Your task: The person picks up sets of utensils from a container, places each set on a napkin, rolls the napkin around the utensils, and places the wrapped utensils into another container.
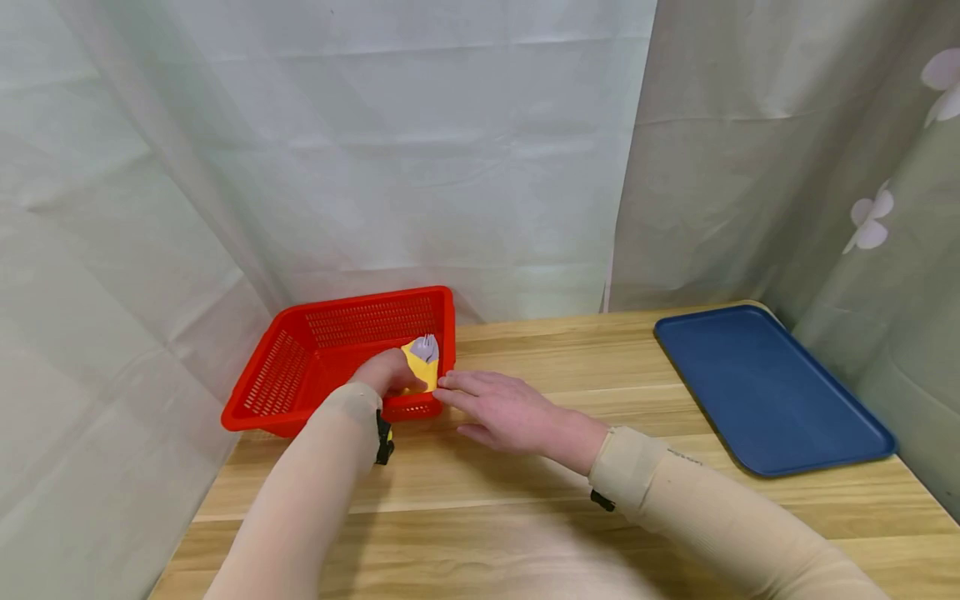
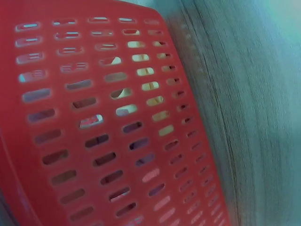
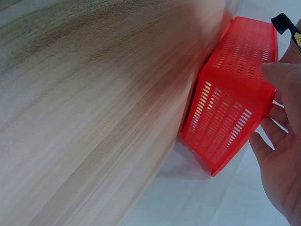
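Observation:
My left hand (image 1: 390,371) reaches down into a red plastic basket (image 1: 258,392) at the left of the table. Its fingers lie against a flat yellow piece (image 1: 422,373) near the basket's right wall; most of them are hidden, so I cannot tell whether they grip it. A pale grey fork (image 1: 427,346) shows at the top of the yellow piece. My right hand (image 1: 510,410) is outside, its extended fingertips at the basket's front right corner. In the right wrist view, the thumb (image 3: 278,73) rests by the rim of the basket (image 3: 221,127).
A blue tray (image 1: 772,387) lies on the right side of the wooden table (image 1: 525,508). Pale curtains (image 1: 450,158) hang behind the table and along both sides. The slotted basket wall (image 2: 103,127) fills much of the left wrist view.

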